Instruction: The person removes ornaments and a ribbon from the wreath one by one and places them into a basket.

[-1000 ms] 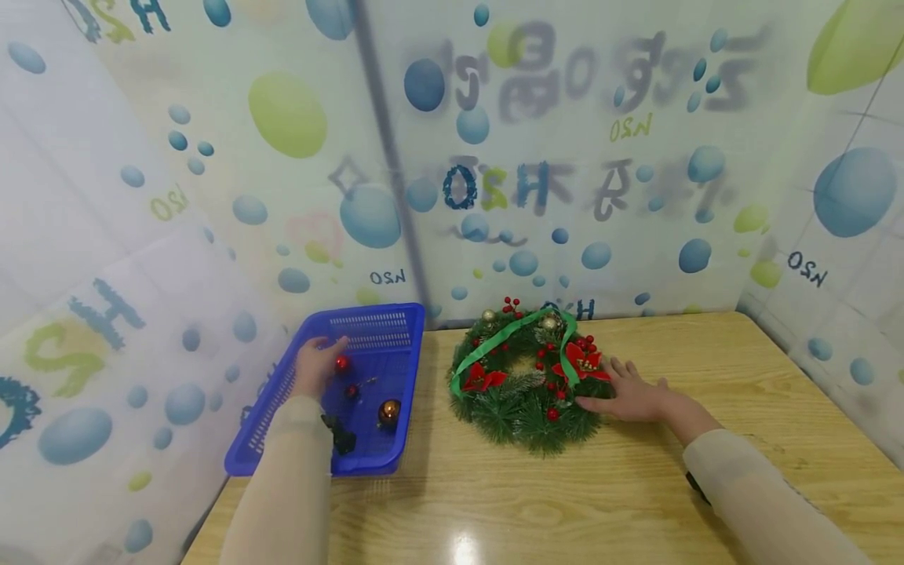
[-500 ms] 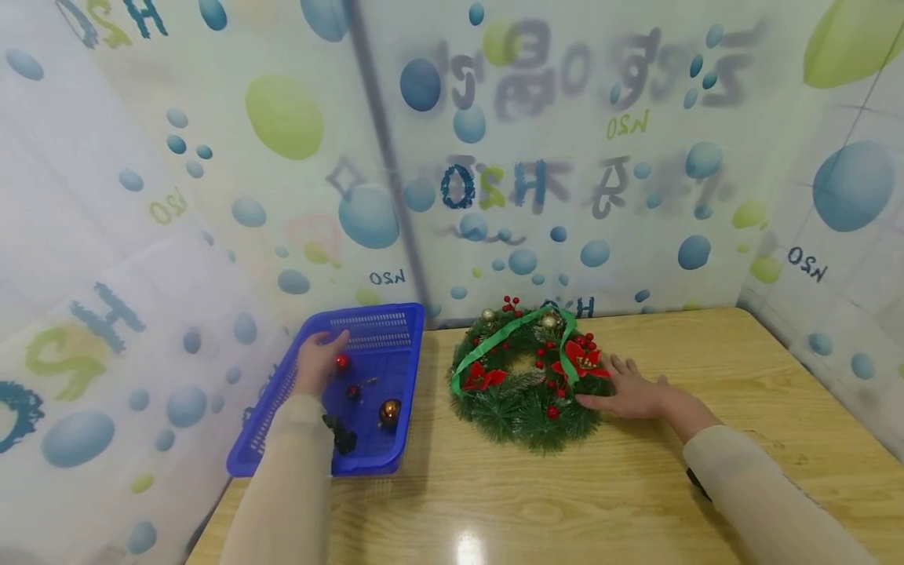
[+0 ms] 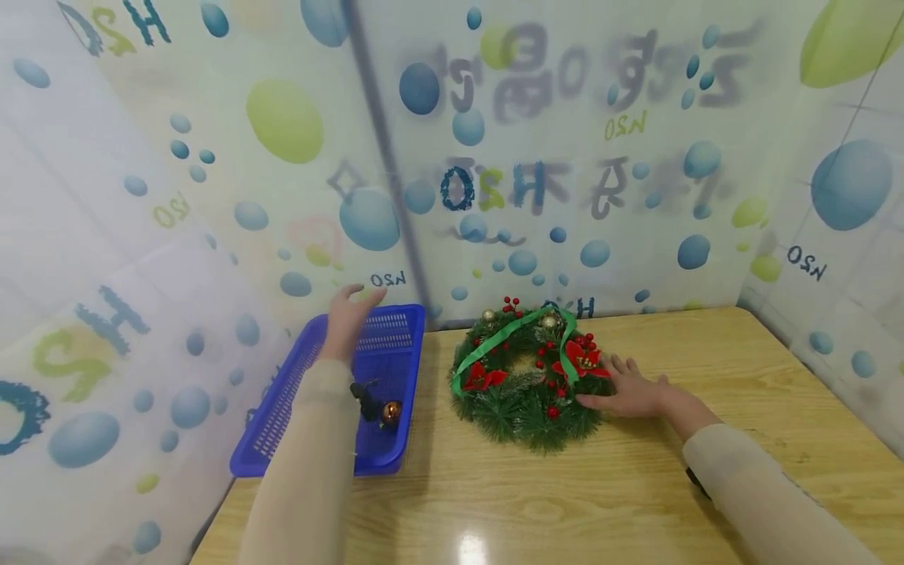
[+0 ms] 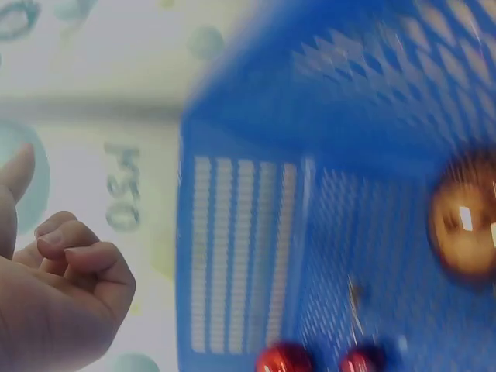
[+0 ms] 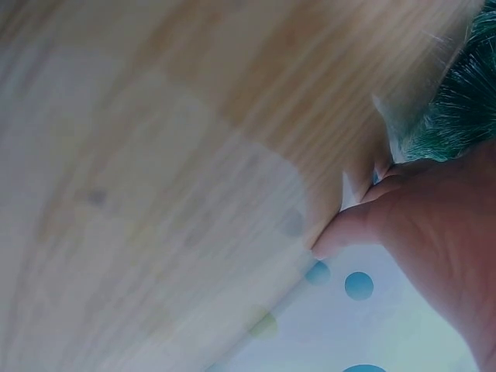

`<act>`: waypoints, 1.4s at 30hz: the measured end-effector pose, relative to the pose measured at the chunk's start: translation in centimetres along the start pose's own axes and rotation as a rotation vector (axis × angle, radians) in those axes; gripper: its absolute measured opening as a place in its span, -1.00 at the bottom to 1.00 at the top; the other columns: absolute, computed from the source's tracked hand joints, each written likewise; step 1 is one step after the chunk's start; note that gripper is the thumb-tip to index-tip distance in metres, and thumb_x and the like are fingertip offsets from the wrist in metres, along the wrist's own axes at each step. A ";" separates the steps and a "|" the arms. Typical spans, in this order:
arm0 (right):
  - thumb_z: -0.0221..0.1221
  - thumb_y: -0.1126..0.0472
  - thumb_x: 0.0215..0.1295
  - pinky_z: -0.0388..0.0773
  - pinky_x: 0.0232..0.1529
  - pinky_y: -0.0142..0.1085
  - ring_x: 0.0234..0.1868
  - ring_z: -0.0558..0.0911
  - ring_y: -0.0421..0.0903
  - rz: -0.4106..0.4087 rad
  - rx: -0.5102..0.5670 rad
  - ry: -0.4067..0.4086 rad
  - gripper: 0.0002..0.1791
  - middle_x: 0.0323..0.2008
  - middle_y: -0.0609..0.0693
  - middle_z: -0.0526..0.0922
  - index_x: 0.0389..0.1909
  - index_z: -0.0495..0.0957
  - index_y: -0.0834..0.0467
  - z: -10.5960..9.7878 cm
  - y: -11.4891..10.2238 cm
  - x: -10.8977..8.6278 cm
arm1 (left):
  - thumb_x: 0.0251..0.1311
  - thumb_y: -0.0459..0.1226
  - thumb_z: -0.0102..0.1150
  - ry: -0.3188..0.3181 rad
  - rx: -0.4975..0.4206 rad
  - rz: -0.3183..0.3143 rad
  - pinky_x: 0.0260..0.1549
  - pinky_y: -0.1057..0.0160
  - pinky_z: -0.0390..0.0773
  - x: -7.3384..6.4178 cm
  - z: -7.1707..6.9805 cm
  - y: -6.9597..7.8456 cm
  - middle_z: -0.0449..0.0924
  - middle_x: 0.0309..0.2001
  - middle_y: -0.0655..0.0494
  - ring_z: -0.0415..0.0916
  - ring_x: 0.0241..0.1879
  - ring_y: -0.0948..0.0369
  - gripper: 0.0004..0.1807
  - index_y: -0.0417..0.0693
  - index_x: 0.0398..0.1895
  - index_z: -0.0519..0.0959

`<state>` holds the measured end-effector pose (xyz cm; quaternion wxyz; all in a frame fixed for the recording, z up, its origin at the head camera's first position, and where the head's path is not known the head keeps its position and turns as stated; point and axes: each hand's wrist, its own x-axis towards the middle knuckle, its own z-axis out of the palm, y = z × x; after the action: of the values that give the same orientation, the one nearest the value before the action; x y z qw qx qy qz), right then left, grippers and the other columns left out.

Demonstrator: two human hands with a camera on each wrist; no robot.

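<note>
My left hand (image 3: 346,326) is raised over the far part of a blue plastic basket (image 3: 413,377), its thumb apart from loosely bent fingers. Nothing shows between them in the left wrist view. Inside the basket lie a shiny copper-brown Christmas ball (image 4: 467,221) and two small red balls, one red ball (image 4: 285,359) close to the far wall and a darker red ball (image 4: 361,361) beside it. In the head view the forearm hides both red ones. My right hand (image 3: 632,392) rests at the right edge of a green Christmas wreath (image 3: 501,420), fingers spread and touching it.
The wreath carries red poinsettias (image 3: 582,359), red berries, gold balls and a green ribbon (image 3: 494,342). Basket and wreath stand side by side on a wooden table (image 3: 565,502). A printed curtain (image 3: 523,118) rises right behind the table's back edge.
My left hand has risen from low inside the basket and moved forward and slightly right. The right hand and the wreath have stayed in place.
</note>
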<state>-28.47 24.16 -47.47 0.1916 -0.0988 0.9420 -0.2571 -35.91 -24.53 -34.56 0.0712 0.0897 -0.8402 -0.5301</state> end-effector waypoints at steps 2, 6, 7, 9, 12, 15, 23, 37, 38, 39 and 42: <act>0.08 -0.67 0.26 -0.62 0.31 0.69 0.66 -0.41 0.53 0.002 -0.004 0.000 0.44 0.69 0.40 -0.40 0.73 -0.32 0.25 0.1 0.0 0.0 | 0.45 0.18 0.24 -0.028 -0.066 0.007 0.27 -0.02 0.56 -0.1 1.2 1.2 0.36 0.45 -0.19 0.56 0.21 0.00 -0.09 0.00 0.69 0.17; 0.06 -0.74 0.19 -0.65 0.31 0.68 0.67 -0.42 0.50 0.004 0.002 0.012 0.49 0.71 0.36 -0.40 0.74 -0.33 0.21 0.5 0.6 0.5 | 0.47 0.07 0.28 -0.107 -0.305 -0.010 -0.44 0.33 0.44 -0.2 3.9 3.2 0.32 -0.06 0.02 0.21 -0.51 0.29 -0.12 0.03 0.69 0.13; 0.07 -0.73 0.19 -0.64 0.30 0.68 0.67 -0.41 0.51 0.005 0.003 0.014 0.49 0.71 0.37 -0.39 0.74 -0.32 0.22 0.5 0.6 0.5 | 0.49 0.04 0.27 -0.136 -0.353 -0.016 -0.49 0.35 0.39 -0.5 4.5 3.8 0.29 -0.11 0.05 0.16 -0.56 0.31 -0.13 0.03 0.70 0.12; 0.06 -0.74 0.18 -0.65 0.30 0.68 0.67 -0.42 0.51 0.004 0.006 0.014 0.51 0.71 0.37 -0.40 0.74 -0.32 0.23 0.5 0.7 0.5 | 0.49 0.03 0.27 -0.171 -0.394 -0.021 -0.50 0.35 0.38 -0.6 5.8 4.3 0.30 -0.25 0.11 0.13 -0.58 0.32 -0.13 0.05 0.71 0.11; 0.08 -0.70 0.22 -0.63 0.31 0.68 0.67 -0.41 0.51 0.010 -0.001 0.008 0.47 0.70 0.38 -0.39 0.73 -0.32 0.24 0.4 0.3 0.3 | 0.49 0.05 0.27 -0.203 -0.354 -0.017 -0.53 0.32 0.33 -0.6 7.9 4.5 0.31 -0.46 0.23 0.11 -0.63 0.32 -0.13 0.07 0.71 0.12; 0.09 -0.64 0.29 -0.60 0.32 0.69 0.66 -0.40 0.52 0.010 -0.013 0.004 0.42 0.70 0.40 -0.38 0.73 -0.32 0.24 0.3 -0.1 0.0 | 0.47 0.06 0.29 -0.233 -0.321 -0.016 -0.57 0.30 0.29 -0.5 10.0 4.0 0.22 -0.58 0.27 0.07 -0.69 0.33 -0.13 0.08 0.70 0.14; 0.11 -0.65 0.26 -0.66 0.28 0.69 0.65 -0.41 0.54 -0.018 0.027 0.010 0.44 0.69 0.42 -0.38 0.74 -0.32 0.23 0.3 0.0 0.1 | 0.49 0.02 0.29 -0.289 -0.254 -0.026 -0.61 0.26 0.20 -1.3 14.0 2.5 0.12 -0.55 0.21 -0.06 -0.72 0.30 -0.19 0.07 0.68 0.21; 0.11 -0.65 0.25 -0.66 0.28 0.69 0.65 -0.41 0.54 -0.018 0.027 0.000 0.44 0.69 0.42 -0.37 0.73 -0.31 0.24 0.3 -0.2 -0.1 | 0.48 -0.03 0.31 -0.357 -0.170 -0.077 -0.55 0.22 0.19 -1.3 16.7 0.5 0.53 0.31 -0.11 -0.06 -0.70 0.28 -0.22 0.08 0.67 0.25; 0.11 -0.66 0.25 -0.65 0.29 0.69 0.65 -0.41 0.53 -0.015 0.019 0.000 0.45 0.69 0.42 -0.38 0.73 -0.31 0.25 0.3 -0.2 -0.1 | 0.49 -0.03 0.30 -0.359 -0.167 -0.073 -0.55 0.22 0.20 -1.3 16.8 0.5 0.53 0.30 -0.13 -0.06 -0.70 0.28 -0.22 0.08 0.67 0.25; 0.10 -0.66 0.26 -0.65 0.29 0.69 0.65 -0.41 0.54 -0.013 0.012 0.000 0.44 0.69 0.42 -0.38 0.73 -0.31 0.26 0.2 -0.3 -0.2 | 0.50 -0.03 0.29 -0.362 -0.164 -0.069 -0.55 0.22 0.21 -1.4 16.9 0.6 0.54 0.31 -0.13 -0.06 -0.70 0.28 -0.23 0.08 0.67 0.25; 0.09 -0.68 0.23 -0.63 0.31 0.69 0.66 -0.40 0.52 0.002 0.000 0.006 0.46 0.70 0.39 -0.37 0.74 -0.32 0.23 0.2 -0.2 -0.1 | 0.54 -0.05 0.24 -0.371 -0.139 -0.050 -0.55 0.23 0.26 -1.4 17.2 0.7 0.60 0.23 -0.08 -0.04 -0.69 0.29 -0.28 0.07 0.66 0.26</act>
<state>-28.28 23.91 -47.48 0.1891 -0.0969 0.9427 -0.2571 -38.26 -8.84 -41.29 -0.0920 0.0064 -0.7976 -0.5960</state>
